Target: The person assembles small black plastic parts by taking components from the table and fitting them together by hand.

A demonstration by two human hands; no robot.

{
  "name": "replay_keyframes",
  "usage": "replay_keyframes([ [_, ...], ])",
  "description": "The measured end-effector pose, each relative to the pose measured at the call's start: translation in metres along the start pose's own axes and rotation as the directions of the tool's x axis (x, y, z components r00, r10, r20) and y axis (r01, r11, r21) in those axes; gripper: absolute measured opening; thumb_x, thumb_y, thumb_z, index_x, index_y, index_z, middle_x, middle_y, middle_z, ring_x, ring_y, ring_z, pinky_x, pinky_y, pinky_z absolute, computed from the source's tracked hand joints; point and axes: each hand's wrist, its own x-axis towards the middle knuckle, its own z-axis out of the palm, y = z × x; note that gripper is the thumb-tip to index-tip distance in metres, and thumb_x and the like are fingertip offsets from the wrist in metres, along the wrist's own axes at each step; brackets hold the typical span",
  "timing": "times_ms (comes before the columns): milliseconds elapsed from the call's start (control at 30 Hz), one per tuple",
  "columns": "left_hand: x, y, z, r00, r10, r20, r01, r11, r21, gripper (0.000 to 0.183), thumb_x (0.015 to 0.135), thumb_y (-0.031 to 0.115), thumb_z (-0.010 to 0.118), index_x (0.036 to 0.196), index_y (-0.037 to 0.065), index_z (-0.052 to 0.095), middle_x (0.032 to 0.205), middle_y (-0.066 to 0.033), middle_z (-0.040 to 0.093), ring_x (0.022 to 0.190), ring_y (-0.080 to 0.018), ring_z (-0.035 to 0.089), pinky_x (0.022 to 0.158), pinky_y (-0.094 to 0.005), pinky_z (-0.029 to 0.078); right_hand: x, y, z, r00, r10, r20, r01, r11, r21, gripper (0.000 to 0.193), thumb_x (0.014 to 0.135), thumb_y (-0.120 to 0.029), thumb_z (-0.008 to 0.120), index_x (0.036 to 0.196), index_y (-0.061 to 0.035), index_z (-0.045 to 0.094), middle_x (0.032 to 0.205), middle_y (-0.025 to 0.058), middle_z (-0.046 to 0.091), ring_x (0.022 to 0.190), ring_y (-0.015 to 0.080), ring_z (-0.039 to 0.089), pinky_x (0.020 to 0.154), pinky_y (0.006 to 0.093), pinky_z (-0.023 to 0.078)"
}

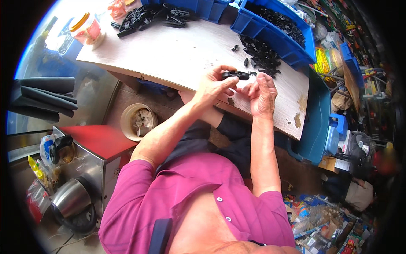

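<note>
Over the front edge of the pale table, my left hand (210, 86) grips an oblong black plastic part (237, 75) between thumb and fingers. Close on its right, my right hand (263, 94) has its thumb and fingers pinched together. A small black plastic piece (253, 73) shows between the long part and my right fingertips; whether it touches the long part I cannot tell. Just beyond my hands lies a loose heap of small black pieces (262, 53). A pile of longer black plastic parts (146, 19) rests at the far left of the table.
A blue bin (311, 51) of black pieces stands at the back right, another blue bin (207, 10) at the back. A jar with an orange lid (86, 29) sits at the table's left corner. Below are a waste bucket (125, 122) and a teal tub (313, 118).
</note>
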Motion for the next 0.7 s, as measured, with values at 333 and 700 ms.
replay_keyframes([
  [333,0.016,-0.019,0.015,0.990,-0.046,0.136,0.044,0.999,0.021,0.031,0.085,0.017,0.070,0.112,0.007,0.059,0.085,0.0006,0.067,0.061,-0.0058,0.060,0.049,-0.0199,0.044,0.000,0.005,-0.015,0.997,0.063,-0.050,-0.067,0.994,-0.090,0.010,0.084,-0.011,0.074,0.090,-0.0074,0.068,0.074,0.0013,0.066,0.052,0.0070,0.056,0.047,0.0190,0.044],
  [700,0.018,-0.005,0.026,0.984,-0.173,-0.041,0.172,0.985,-0.027,0.015,0.088,0.012,0.066,0.094,0.000,0.062,0.078,-0.0052,0.064,0.063,-0.0092,0.064,0.055,-0.0206,0.053,0.000,0.006,-0.012,0.996,0.051,-0.079,-0.062,0.989,-0.135,0.013,0.084,-0.012,0.073,0.092,-0.0048,0.066,0.070,0.0006,0.063,0.048,0.0064,0.047,0.052,0.0199,0.046],
])
